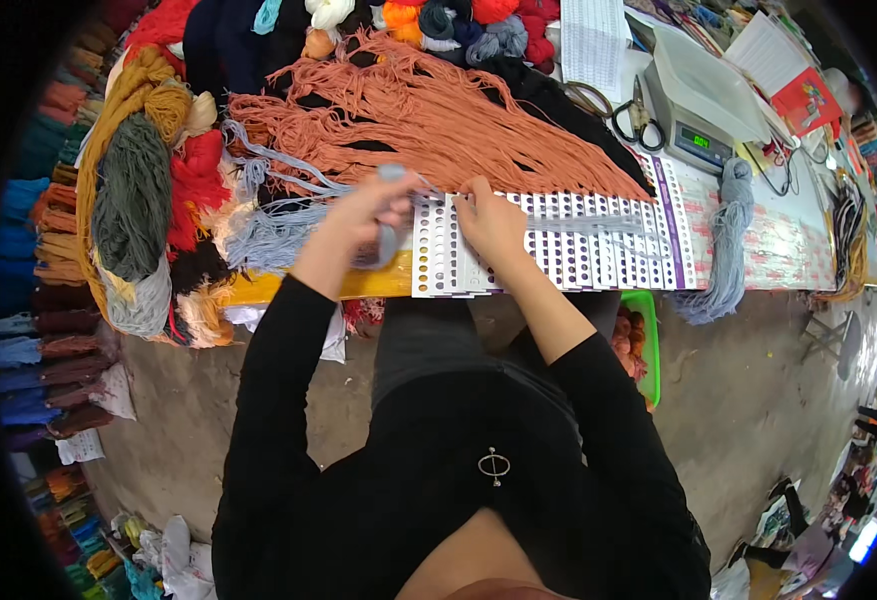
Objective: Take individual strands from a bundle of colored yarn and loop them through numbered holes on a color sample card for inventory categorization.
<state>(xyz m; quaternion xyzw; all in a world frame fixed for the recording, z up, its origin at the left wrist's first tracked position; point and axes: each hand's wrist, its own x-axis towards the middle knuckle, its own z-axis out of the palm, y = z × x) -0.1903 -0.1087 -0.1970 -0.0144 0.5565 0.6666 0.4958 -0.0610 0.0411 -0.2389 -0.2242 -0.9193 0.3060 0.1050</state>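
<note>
One grey bundle (593, 225) lies sideways over punched cards (568, 273) | right hand (493, 228) nearer, at its left, can't tell grip | left hand (363, 215) kinda curled round yarn (388, 244)

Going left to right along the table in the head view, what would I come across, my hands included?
Dark grey-green yarn hank, red yarn, loose pale blue yarn, your left hand, your right hand, dark-handled scissors, hanging blue-grey hank, black-and-white yarn strands.
</note>
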